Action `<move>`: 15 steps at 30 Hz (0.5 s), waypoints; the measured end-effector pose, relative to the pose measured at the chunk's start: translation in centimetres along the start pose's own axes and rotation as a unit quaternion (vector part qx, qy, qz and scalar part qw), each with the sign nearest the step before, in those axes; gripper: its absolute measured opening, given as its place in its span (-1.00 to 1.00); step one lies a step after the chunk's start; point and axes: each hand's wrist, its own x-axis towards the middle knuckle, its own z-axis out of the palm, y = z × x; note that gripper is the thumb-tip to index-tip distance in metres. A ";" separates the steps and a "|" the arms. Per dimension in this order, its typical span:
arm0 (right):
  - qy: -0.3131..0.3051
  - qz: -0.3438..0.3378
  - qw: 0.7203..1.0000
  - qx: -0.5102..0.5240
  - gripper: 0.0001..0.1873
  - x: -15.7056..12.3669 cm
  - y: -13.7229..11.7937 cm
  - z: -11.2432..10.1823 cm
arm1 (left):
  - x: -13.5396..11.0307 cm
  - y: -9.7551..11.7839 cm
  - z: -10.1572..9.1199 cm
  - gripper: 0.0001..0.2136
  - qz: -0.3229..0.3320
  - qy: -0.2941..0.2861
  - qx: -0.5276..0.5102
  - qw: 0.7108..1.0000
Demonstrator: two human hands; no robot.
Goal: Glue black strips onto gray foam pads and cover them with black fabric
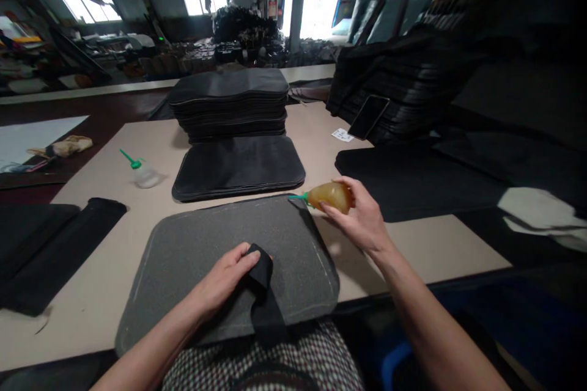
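Observation:
My right hand (pixel 360 217) is wrapped round a squeeze bottle (pixel 334 197) of amber liquid, tipped on its side. Its green nozzle points left, at the far right corner of a grey, round-cornered panel (pixel 202 256). This panel lies in front of me at the table's near edge, with faint pale lines along its border. Over its middle, my left hand (pixel 233 272) pinches a black fabric strip (pixel 260 269) between thumb and fingers. The strip's loose end hangs down across the panel's near edge.
Beyond the panel lie a low pile of black panels (pixel 241 165) and a taller stack (pixel 232 104). A clear squeeze bottle (pixel 147 177) stands at left, near folded black fabric (pixel 64 256). At right, a phone (pixel 369 116) leans on stacked black pieces (pixel 413 85); a white glove (pixel 541 211) lies closer.

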 end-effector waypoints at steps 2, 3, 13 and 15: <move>0.075 0.095 0.988 0.091 -0.37 -1.1 1.6 -1.5 | -0.1 0.4 0.1 -0.55 -0.017 -0.001 0.006 1.000; 0.111 0.146 0.969 0.163 -0.36 -1.9 2.5 -2.4 | -0.1 0.6 0.2 -0.56 -0.021 -0.002 0.009 1.000; 0.246 0.320 0.729 0.553 -0.58 -8.3 9.8 -8.2 | -0.6 2.0 0.7 -0.57 0.001 -0.038 0.106 0.994; 0.234 0.337 0.756 0.510 -0.57 -8.4 10.3 -8.6 | -0.9 2.3 0.7 -0.57 0.001 -0.050 0.101 0.994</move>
